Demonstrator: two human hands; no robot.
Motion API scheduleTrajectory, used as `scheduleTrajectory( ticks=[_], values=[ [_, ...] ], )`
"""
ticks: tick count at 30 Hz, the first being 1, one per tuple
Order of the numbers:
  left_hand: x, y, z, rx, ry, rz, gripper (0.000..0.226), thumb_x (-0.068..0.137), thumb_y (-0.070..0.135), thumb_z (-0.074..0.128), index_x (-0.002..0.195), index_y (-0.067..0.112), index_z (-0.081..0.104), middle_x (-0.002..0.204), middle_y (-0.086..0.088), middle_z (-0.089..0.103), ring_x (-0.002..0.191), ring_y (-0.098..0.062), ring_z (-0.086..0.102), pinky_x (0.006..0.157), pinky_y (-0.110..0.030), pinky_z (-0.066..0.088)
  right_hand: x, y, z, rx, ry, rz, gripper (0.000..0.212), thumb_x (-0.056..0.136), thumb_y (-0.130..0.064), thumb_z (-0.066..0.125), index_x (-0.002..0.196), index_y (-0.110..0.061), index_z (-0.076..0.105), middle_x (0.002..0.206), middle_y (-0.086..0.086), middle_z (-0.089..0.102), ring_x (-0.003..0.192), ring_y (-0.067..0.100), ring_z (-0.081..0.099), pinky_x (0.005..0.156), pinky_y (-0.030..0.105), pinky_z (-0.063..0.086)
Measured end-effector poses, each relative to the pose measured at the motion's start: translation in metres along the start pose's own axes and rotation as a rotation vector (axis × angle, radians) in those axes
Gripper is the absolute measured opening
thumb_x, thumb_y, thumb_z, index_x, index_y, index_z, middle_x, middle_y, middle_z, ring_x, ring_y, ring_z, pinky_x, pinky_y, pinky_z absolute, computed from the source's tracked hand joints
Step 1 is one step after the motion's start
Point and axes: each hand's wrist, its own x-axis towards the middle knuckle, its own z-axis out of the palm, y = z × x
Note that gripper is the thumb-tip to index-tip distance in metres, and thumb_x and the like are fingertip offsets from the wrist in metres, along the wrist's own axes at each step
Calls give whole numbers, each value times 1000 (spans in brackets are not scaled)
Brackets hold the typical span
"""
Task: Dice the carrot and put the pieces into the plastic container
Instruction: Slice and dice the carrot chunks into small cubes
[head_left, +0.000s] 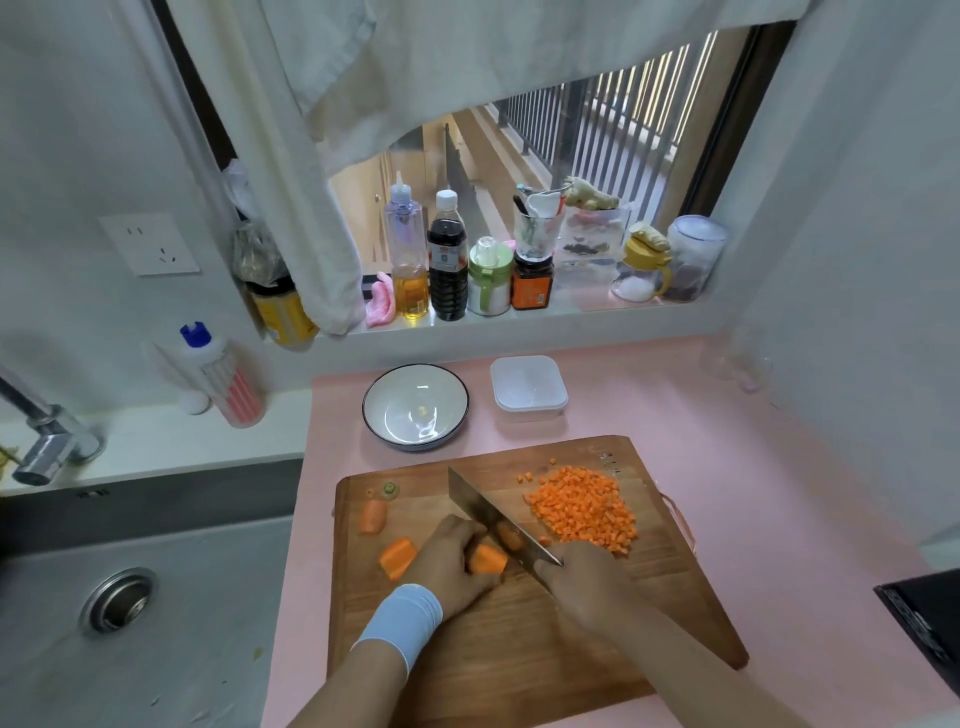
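On the wooden cutting board (519, 649), my left hand (449, 564) grips a carrot chunk (485, 560) with curled fingers. My right hand (587, 584) holds the handle of a cleaver (485, 512), whose blade lies against that chunk. A heap of diced carrot (584, 506) sits on the board's right side. Two more carrot pieces lie to the left, one (397, 557) near my left hand and one (372, 517) farther back, by a green carrot top (389, 488). The white plastic container (529, 387) stands empty behind the board.
An empty white bowl (415, 405) with a dark rim stands left of the container on the pink counter (769, 519). A steel sink (130, 597) and tap lie to the left. Bottles and jars line the window sill (519, 312). A dark appliance corner (924, 613) is at right.
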Motion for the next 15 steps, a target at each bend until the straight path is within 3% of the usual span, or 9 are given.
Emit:
scheduleTrajectory(
  ticks=[5, 9, 12, 15],
  values=[
    [1, -3, -1, 64, -18, 94, 38, 74, 25, 79, 110, 26, 66, 113, 12, 51, 96, -9, 54, 91, -21, 45, -1, -2, -4, -39, -7, -26, 30, 101, -38, 50, 79, -25, 65, 70, -3, 65, 63, 15, 63, 53, 27, 41],
    [7, 1, 3, 136, -10, 163, 36, 78, 27, 76, 114, 23, 70, 123, 9, 52, 109, -9, 52, 97, -19, 42, -4, -2, -7, -85, 0, -63, 29, 103, -38, 49, 91, -23, 71, 77, -1, 69, 67, 14, 64, 53, 27, 40],
    [1, 1, 9, 176, 66, 257, 28, 83, 31, 69, 109, 21, 72, 124, 10, 48, 114, -7, 47, 98, -20, 42, -5, -1, -4, -95, 8, -74, 30, 103, -37, 47, 89, -23, 69, 77, -4, 67, 71, 12, 63, 55, 27, 40],
    [-2, 1, 17, 233, 152, 358, 20, 90, 27, 61, 101, 18, 75, 114, 4, 58, 111, -13, 50, 93, -21, 43, -5, -1, 1, -120, 32, -88, 30, 103, -38, 45, 87, -26, 67, 80, -7, 66, 81, 16, 65, 63, 30, 46]
  ],
)
